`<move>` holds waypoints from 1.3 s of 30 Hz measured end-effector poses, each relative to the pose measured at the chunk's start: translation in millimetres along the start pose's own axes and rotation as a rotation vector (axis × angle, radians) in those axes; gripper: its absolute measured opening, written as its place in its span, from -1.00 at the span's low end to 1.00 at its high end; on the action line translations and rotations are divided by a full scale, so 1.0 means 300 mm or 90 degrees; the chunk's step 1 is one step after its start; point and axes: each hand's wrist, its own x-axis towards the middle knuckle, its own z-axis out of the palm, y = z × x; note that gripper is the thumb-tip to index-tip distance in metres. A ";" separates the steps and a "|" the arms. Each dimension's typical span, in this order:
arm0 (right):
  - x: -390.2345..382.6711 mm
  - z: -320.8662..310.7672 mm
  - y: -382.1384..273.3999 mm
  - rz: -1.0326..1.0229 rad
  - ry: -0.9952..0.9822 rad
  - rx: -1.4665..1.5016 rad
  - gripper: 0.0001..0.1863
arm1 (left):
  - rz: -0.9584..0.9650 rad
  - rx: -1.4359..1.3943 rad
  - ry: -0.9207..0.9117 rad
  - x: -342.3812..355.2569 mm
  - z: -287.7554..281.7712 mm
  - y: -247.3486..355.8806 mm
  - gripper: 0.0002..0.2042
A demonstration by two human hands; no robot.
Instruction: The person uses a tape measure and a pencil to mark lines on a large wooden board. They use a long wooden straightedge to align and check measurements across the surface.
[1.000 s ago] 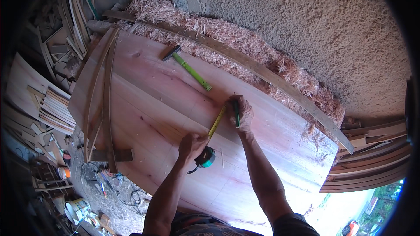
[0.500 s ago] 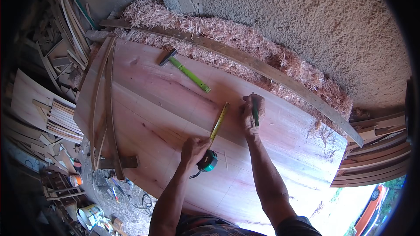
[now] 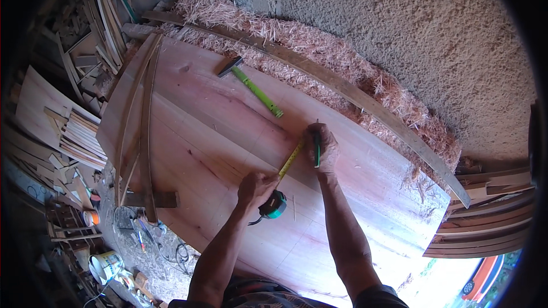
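A wide panel of joined wooden boards (image 3: 194, 131) lies in front of me. My left hand (image 3: 255, 190) is closed on a tape measure, its fingers pinching the yellow blade (image 3: 291, 160) just above the black and teal case (image 3: 275, 206). The blade runs out over the boards towards my right hand (image 3: 324, 147). That hand is closed round a slim green pencil (image 3: 317, 157), and its fingers are at the blade's far end. Whether they touch the blade is hard to make out. Farther off, a hammer with a bright green handle (image 3: 257, 93) rests on the panel.
Thin curved wooden strips (image 3: 147, 137) cross the panel's left end. A long bent strip (image 3: 342, 85) lies along the far edge, over heaped wood shavings (image 3: 319, 45) beside a rough wall (image 3: 394, 17). Stacked curved boards (image 3: 485, 217) are at right; a white bucket (image 3: 105, 266) stands lower left.
My right hand has moved left with the pencil, up to the end of the tape blade. My left hand keeps its hold on the tape measure. The whole view has shifted slightly.
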 end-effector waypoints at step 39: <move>0.008 -0.007 -0.075 0.041 -0.029 -0.072 -0.85 | -0.011 0.027 -0.007 0.107 0.000 0.023 -0.43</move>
